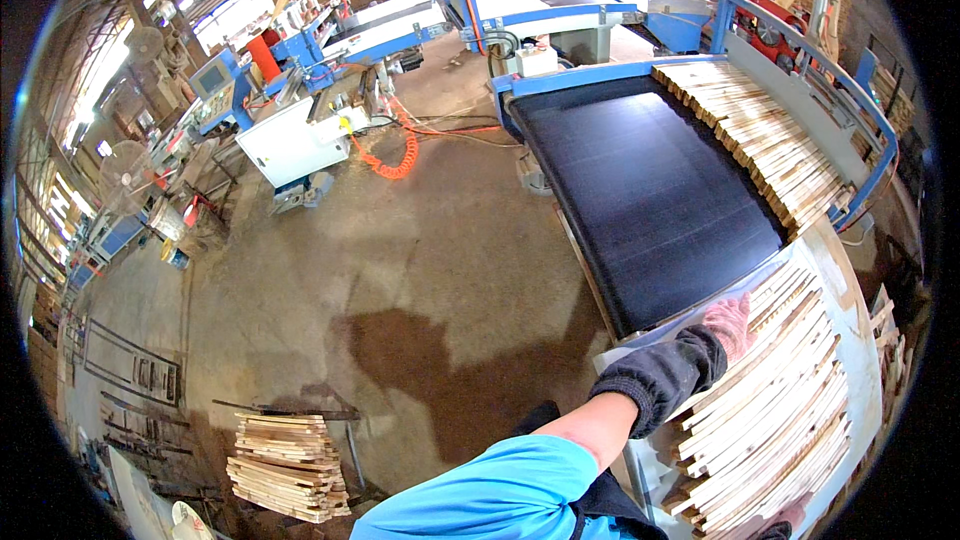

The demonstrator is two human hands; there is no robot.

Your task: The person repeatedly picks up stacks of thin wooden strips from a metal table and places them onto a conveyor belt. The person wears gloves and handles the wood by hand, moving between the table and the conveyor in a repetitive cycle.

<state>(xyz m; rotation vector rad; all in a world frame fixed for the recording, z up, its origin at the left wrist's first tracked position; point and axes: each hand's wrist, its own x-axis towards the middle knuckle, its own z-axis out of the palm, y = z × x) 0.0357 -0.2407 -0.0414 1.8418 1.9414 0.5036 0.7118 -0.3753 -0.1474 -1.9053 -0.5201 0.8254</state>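
A layer of pale wooden strips (765,400) lies side by side on a light metal table (850,330) at my right. My left hand (730,328), in a pinkish glove with a dark sleeve cover above it, reaches across to the far left corner of this layer. Its palm and fingers rest against the strip ends there, the fingers not wrapped round any one strip. Low at the picture's edge, my right hand (795,512) touches the nearest strips. Only a part of it shows, and its fingers are hard to make out.
Beyond the table runs a black conveyor belt (650,190) in a blue frame, with a row of wooden strips (765,140) along its far right side. A stack of strips (287,465) stands lower left. A white cabinet (293,143) and an orange coiled hose (400,155) are farther off.
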